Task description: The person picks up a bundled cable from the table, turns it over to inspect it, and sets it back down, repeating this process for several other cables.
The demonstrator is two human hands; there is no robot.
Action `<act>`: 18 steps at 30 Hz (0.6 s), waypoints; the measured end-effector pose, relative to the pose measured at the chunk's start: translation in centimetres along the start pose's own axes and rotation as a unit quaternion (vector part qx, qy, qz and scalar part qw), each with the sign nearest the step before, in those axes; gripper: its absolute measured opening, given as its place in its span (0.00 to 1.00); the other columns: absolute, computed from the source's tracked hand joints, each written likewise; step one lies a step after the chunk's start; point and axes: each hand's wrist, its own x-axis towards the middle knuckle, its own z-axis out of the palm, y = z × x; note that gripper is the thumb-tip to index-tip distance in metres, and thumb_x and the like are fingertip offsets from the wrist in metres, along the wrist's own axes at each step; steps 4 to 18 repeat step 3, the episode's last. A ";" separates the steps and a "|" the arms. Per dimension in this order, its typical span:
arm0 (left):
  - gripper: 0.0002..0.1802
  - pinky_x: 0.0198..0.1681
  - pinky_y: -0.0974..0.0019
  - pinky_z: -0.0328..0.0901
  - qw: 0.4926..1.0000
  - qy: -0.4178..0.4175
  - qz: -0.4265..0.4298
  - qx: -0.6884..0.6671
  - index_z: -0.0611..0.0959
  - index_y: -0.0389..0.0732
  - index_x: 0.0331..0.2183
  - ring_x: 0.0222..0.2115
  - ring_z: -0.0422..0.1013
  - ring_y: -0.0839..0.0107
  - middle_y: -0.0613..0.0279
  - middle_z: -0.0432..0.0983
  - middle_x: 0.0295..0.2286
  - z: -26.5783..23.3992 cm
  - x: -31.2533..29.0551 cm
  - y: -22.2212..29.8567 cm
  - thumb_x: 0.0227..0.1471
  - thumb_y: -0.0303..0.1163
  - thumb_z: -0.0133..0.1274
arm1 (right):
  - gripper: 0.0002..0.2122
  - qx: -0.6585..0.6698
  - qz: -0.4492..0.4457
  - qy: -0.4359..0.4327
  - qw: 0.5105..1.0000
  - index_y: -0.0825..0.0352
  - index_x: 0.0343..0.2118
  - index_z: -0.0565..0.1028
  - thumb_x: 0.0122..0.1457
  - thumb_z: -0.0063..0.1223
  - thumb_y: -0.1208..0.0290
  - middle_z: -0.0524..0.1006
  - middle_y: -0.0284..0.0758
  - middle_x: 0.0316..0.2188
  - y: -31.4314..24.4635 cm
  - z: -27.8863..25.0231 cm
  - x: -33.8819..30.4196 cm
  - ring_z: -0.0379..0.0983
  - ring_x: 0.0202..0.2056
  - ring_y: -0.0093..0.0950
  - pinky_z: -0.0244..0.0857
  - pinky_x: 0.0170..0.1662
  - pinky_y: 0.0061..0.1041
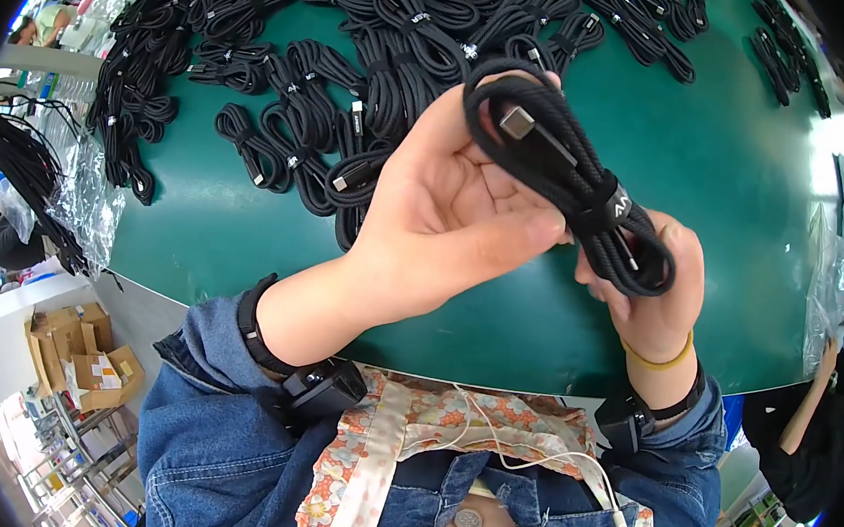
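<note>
A coiled black braided cable (pixel 561 120) is held up above the green table, bundled at its middle by a black strap with white marking. One metal plug shows inside its upper loop. My left hand (pixel 438 190) is closed on the upper end, palm up, its thumb stretched toward the strap and some fingertips hidden behind the coil. At the lower loop, my right hand (pixel 676 291) grips from behind, with its fingers partly covered by the cable. Beyond my left hand lies a heap of similar bundled cables (pixel 388 80), some with plugs showing.
The green table (pixel 745 242) curves around me. More cable bundles (pixel 781 64) lie at the far right. Loose black cables (pixel 24 168) and clear plastic (pixel 87 194) hang at the left edge. Cardboard boxes (pixel 83 349) stand lower left. Another person's arm (pixel 812 398) shows at right.
</note>
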 end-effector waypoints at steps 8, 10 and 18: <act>0.32 0.33 0.71 0.63 0.999 0.005 -0.032 0.035 0.54 0.35 0.48 0.31 0.67 0.68 0.48 0.64 0.36 -0.2 -0.1 0.1 0.41 0.26 0.48 | 0.27 0.113 0.153 -0.077 0.979 0.76 0.32 0.69 0.46 0.41 0.49 0.70 0.48 0.23 -0.7 -1.0 0.1 0.68 0.26 0.33 0.62 0.35 0.24; 0.32 0.33 0.71 0.63 0.999 0.005 -0.032 0.035 0.54 0.35 0.48 0.31 0.67 0.68 0.48 0.64 0.36 -0.2 -0.1 0.1 0.41 0.26 0.48 | 0.27 0.113 0.153 -0.077 0.979 0.76 0.32 0.69 0.46 0.41 0.49 0.70 0.48 0.23 -0.7 -1.0 0.1 0.68 0.26 0.33 0.62 0.35 0.24; 0.32 0.33 0.71 0.63 0.999 0.005 -0.032 0.035 0.54 0.35 0.48 0.31 0.67 0.68 0.48 0.64 0.36 -0.2 -0.1 0.1 0.41 0.26 0.48 | 0.27 0.113 0.153 -0.077 0.979 0.76 0.32 0.69 0.46 0.41 0.49 0.70 0.48 0.23 -0.7 -1.0 0.1 0.68 0.26 0.33 0.62 0.35 0.24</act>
